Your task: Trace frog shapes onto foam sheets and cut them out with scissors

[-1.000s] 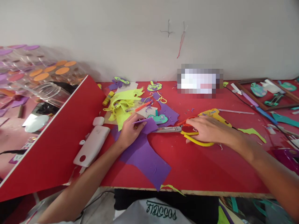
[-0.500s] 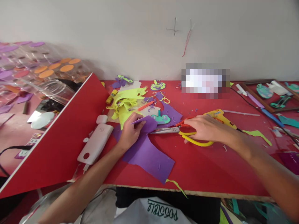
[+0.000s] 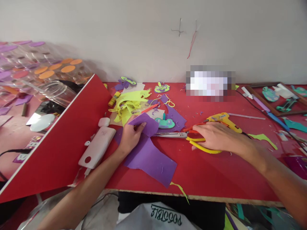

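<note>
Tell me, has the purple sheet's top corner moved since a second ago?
Yes. The left hand has lifted the purple sheet corner up and back toward the yellow scraps, now overlapping them.

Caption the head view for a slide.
Left hand lifts a purple foam sheet while right hand grips yellow-handled scissors on the red table.

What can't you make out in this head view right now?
- Scissors: the handle loops sit partly under the right hand; grip unclear.
- Purple foam sheet: the left hand covers its held edge.
- Box by the wall: pixelated.
- Frame, far right: contents too small.
</note>
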Demonstrator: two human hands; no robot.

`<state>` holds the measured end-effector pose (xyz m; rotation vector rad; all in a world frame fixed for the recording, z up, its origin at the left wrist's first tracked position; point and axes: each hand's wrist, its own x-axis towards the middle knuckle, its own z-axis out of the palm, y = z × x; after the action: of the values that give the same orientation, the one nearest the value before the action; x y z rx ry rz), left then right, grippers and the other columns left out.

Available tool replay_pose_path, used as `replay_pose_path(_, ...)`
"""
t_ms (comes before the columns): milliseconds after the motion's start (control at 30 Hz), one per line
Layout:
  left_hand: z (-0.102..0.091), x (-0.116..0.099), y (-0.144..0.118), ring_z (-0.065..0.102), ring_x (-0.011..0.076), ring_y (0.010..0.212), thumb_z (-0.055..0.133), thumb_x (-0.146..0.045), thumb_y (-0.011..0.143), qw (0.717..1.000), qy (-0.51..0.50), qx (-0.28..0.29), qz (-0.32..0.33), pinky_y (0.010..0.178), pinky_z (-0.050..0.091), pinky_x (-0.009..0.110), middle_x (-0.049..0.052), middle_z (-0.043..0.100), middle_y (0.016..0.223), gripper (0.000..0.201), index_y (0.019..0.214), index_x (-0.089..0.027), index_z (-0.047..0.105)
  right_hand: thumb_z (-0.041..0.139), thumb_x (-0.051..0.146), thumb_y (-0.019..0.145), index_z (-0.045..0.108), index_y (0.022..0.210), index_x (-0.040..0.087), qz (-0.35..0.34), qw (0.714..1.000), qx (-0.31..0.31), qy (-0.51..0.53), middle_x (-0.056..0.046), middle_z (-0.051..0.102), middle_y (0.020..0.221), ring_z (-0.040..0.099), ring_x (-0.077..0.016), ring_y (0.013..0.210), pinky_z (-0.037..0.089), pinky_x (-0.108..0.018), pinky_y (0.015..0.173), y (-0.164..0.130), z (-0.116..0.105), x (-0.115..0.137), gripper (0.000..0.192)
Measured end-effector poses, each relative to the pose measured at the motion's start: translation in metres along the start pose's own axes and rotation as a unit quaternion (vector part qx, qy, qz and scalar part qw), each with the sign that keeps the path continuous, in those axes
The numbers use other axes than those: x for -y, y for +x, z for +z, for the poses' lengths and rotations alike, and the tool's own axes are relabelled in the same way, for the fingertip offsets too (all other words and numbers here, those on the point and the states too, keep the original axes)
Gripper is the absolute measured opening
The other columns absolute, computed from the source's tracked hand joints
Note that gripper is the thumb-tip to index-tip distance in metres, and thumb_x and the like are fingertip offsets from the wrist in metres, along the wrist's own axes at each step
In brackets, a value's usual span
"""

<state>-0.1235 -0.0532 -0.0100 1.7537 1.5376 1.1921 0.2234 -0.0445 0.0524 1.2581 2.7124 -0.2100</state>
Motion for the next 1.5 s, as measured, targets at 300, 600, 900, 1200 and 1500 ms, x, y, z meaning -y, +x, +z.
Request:
replay_pose_path(300, -0.005, -0.006, -0.008, 0.063, 0.0189, 0.085, 0.061, -0.036, 0.095, 0.997, 0.046, -0.017, 0.057, 0.074, 0.053, 0.031, 0.005, 0.065, 0.092, 0.017, 0.095, -0.020, 0.064, 0.065, 0.065, 0.084, 0.058, 0.093, 0.021, 0.029, 0.988, 0.077, 0.131, -0.011, 0.074, 0.084, 0.070, -0.0309, 0.077, 0.036, -0.033, 0.059, 0.002, -0.001, 0.011, 0.046)
replay_pose_path(600, -0.005, -0.008, -0.007, 0.061, 0.0176, 0.086, 0.060, -0.034, 0.097, 0.995, 0.057, -0.036, 0.078, 0.076, 0.050, 0.030, 0.004, 0.063, 0.093, 0.014, 0.095, -0.020, 0.061, 0.068, 0.062, 0.084, 0.060, 0.092, 0.023, 0.051, 0.972, 0.142, 0.178, -0.004, 0.070, 0.075, 0.064, -0.0218, 0.065, 0.032, -0.029, 0.054, 0.005, -0.016, 0.016, 0.041)
replay_pose_path(900, -0.005, -0.016, -0.009, 0.058, 0.0150, 0.079, 0.059, -0.028, 0.098, 0.989, 0.055, -0.032, 0.134, 0.072, 0.047, 0.030, 0.002, 0.063, 0.087, 0.012, 0.089, -0.020, 0.058, 0.065, 0.068, 0.081, 0.056, 0.088, 0.025, 0.051, 0.967, 0.156, 0.195, -0.005, 0.070, 0.082, 0.067, -0.0234, 0.068, 0.037, -0.029, 0.052, 0.005, -0.016, 0.015, 0.045)
replay_pose_path(1200, -0.004, -0.016, -0.010, 0.057, 0.0149, 0.079, 0.058, -0.025, 0.098, 0.987, 0.057, -0.031, 0.147, 0.072, 0.046, 0.030, 0.002, 0.062, 0.086, 0.009, 0.090, -0.020, 0.057, 0.066, 0.069, 0.082, 0.055, 0.073, 0.025, 0.032, 0.981, 0.103, 0.158, -0.002, 0.063, 0.059, 0.062, -0.0234, 0.053, 0.029, -0.031, 0.049, 0.011, -0.013, 0.022, 0.046)
replay_pose_path(1500, -0.003, -0.013, -0.011, 0.058, 0.0154, 0.078, 0.059, -0.032, 0.097, 0.993, 0.049, -0.034, 0.105, 0.070, 0.048, 0.030, 0.002, 0.062, 0.088, 0.013, 0.090, -0.021, 0.059, 0.059, 0.072, 0.086, 0.057, 0.068, 0.025, 0.013, 0.989, 0.077, 0.125, -0.002, 0.061, 0.054, 0.063, -0.0237, 0.053, 0.026, -0.030, 0.049, 0.006, -0.001, 0.014, 0.051)
